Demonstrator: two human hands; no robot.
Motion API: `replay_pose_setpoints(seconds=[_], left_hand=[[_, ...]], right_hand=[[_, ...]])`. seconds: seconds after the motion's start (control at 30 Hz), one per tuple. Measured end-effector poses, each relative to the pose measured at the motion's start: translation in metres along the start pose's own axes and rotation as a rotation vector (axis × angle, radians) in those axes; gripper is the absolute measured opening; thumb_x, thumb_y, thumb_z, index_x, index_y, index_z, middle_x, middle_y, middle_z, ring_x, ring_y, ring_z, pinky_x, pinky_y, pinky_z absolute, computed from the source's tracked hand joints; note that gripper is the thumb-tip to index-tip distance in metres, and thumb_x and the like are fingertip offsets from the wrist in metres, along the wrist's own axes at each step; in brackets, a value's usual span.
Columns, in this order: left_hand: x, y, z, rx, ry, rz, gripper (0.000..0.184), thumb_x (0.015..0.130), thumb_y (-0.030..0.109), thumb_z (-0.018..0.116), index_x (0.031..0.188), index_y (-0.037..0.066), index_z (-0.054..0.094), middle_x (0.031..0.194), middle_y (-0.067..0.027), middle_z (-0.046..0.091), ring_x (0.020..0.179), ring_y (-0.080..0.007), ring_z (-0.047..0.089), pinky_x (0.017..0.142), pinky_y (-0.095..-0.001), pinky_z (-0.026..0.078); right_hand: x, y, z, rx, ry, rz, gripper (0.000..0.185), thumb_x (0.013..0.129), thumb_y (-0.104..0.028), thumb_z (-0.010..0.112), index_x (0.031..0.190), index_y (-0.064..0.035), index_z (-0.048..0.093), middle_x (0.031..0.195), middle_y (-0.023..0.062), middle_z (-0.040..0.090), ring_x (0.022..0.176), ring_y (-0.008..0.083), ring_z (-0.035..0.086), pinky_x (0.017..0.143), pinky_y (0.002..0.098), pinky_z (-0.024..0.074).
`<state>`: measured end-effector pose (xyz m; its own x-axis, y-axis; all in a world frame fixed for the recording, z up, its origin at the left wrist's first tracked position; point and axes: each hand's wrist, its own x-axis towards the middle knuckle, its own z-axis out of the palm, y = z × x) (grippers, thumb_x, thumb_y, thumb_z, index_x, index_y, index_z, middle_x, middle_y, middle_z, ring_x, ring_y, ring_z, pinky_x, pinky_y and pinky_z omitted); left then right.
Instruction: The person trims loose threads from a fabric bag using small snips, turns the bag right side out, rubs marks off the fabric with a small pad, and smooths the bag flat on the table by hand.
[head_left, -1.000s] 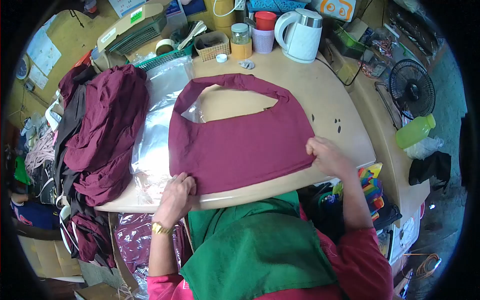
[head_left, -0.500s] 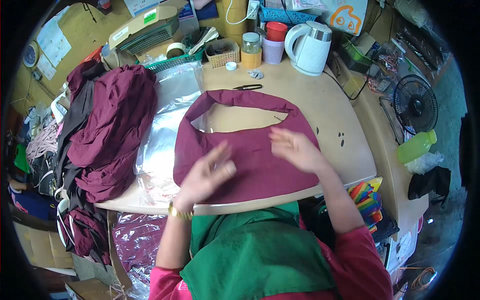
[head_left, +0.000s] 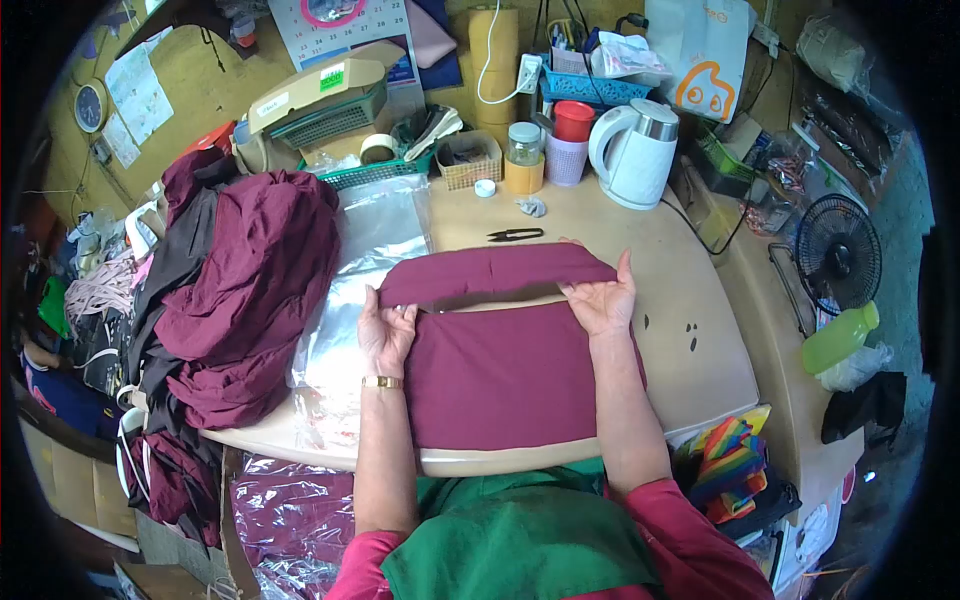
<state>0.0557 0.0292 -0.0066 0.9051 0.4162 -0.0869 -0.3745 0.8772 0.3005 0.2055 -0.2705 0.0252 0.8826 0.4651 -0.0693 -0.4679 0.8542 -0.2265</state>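
Note:
A maroon fabric bag (head_left: 500, 385) lies flat on the table, its wide strap (head_left: 490, 270) lifted and folded down toward the body. My left hand (head_left: 388, 330), with a gold watch at the wrist, grips the strap's left end between thumb and fingers. At the other end, my right hand (head_left: 602, 295) has its thumb up and its fingers under the fabric. Past the strap lie black thread snips (head_left: 515, 235). Clear plastic bags (head_left: 370, 235) are spread beside my left hand, partly beneath the maroon pile.
A heap of maroon fabric (head_left: 250, 290) covers the table's left side. Along the back stand a white kettle (head_left: 635, 155), a glass jar (head_left: 524, 150), baskets and a tape roll (head_left: 378, 149). To the right are a black fan (head_left: 838, 255) and a green bottle (head_left: 840, 338).
Both hands have moved from above the bag's body to the strap ends and taken hold. The strap has folded down from its open arch. The camera view has shifted.

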Motion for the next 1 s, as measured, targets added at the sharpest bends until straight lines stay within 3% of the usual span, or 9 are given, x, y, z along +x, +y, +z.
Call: replay_pose_setpoints(seconds=[0.07,0.27,0.5,0.63,0.7,0.77,0.83,0.93,1.0], left_hand=[[-0.002,0.003,-0.012,-0.119,0.023,0.012,0.046,0.105,0.034,0.048,0.134,-0.002,0.046,0.142,-0.0212,0.052,0.134,-0.0357,0.049,0.113,-0.0533,0.039],[-0.007,0.004,-0.012,-0.146,0.068,0.045,0.044,0.106,0.034,0.045,0.13,-0.001,0.051,0.138,-0.0201,0.056,0.131,-0.0338,0.053,0.112,-0.0532,0.04],[-0.021,-0.003,0.012,-0.099,-0.1,-0.012,0.048,0.106,0.036,0.045,0.134,-0.003,0.049,0.138,-0.0203,0.057,0.126,-0.0339,0.057,0.108,-0.0499,0.046],[-0.082,-0.031,0.064,1.343,-0.283,-0.018,0.058,0.104,0.041,0.047,0.146,0.001,0.042,0.142,-0.0197,0.054,0.136,-0.0361,0.047,0.115,-0.0548,0.032],[-0.114,-0.06,0.068,2.193,-0.533,0.342,0.061,0.101,0.04,0.051,0.149,0.004,0.04,0.147,-0.019,0.049,0.141,-0.0376,0.039,0.117,-0.0617,0.02],[-0.119,-0.087,0.035,2.407,-0.514,0.473,0.063,0.098,0.038,0.056,0.149,0.005,0.041,0.151,-0.019,0.043,0.143,-0.0381,0.036,0.116,-0.0672,0.016],[-0.117,-0.082,0.038,2.444,-0.483,0.442,0.06,0.096,0.03,0.057,0.148,0.004,0.042,0.156,-0.0183,0.037,0.146,-0.0365,0.031,0.117,-0.0638,0.019],[-0.11,-0.047,0.026,2.253,-0.721,0.281,0.05,0.087,0.007,0.054,0.136,0.0,0.054,0.142,-0.0202,0.053,0.137,-0.0351,0.046,0.116,-0.0471,0.034],[-0.129,-0.007,0.048,1.851,-0.483,0.152,0.045,0.084,0.0,0.055,0.128,0.002,0.061,0.135,-0.0202,0.058,0.132,-0.0356,0.051,0.111,-0.0429,0.04]], right_hand=[[0.004,-0.003,-0.007,0.042,-0.029,0.034,0.073,0.101,-0.052,0.045,0.139,0.0106,0.043,0.141,0.0263,0.052,0.136,0.0348,0.046,0.117,0.052,0.0314],[0.006,-0.005,-0.013,0.08,-0.051,0.019,0.066,0.106,-0.045,0.033,0.143,0.0104,0.039,0.144,0.0265,0.049,0.138,0.035,0.045,0.114,0.051,0.0359],[0.018,-0.009,-0.034,0.158,-0.272,0.1,0.071,0.105,-0.049,0.038,0.144,0.0108,0.036,0.149,0.0282,0.042,0.14,0.0353,0.042,0.114,0.0524,0.0353],[0.011,0.0,-0.009,-0.454,0.004,0.107,0.08,0.1,-0.055,0.048,0.146,0.0084,0.035,0.147,0.0264,0.045,0.136,0.0371,0.046,0.114,0.0485,0.0366],[0.008,0.013,-0.001,-1.004,-0.018,0.104,0.077,0.1,-0.052,0.05,0.146,0.0077,0.036,0.143,0.0274,0.047,0.134,0.036,0.048,0.113,0.0442,0.0378],[-0.021,0.038,0.007,-1.838,-0.23,-0.038,0.063,0.103,-0.042,0.05,0.149,-0.0006,0.038,0.149,0.0224,0.045,0.138,0.0346,0.044,0.115,0.0443,0.0339],[-0.08,0.082,0.041,-2.587,-0.453,-0.191,0.065,0.099,-0.04,0.052,0.154,-0.0096,0.032,0.16,0.0236,0.023,0.148,0.0444,0.018,0.115,0.069,0.011],[-0.115,0.096,0.014,-2.585,-0.645,-0.106,0.074,0.094,-0.052,0.055,0.154,-0.0149,0.033,0.162,0.0192,0.021,0.151,0.0415,0.012,0.114,0.0723,0.0065],[-0.11,0.066,0.007,-2.649,-0.691,-0.078,0.075,0.093,-0.051,0.058,0.154,-0.0154,0.033,0.163,0.017,0.021,0.151,0.0385,0.013,0.115,0.0699,0.0058]])
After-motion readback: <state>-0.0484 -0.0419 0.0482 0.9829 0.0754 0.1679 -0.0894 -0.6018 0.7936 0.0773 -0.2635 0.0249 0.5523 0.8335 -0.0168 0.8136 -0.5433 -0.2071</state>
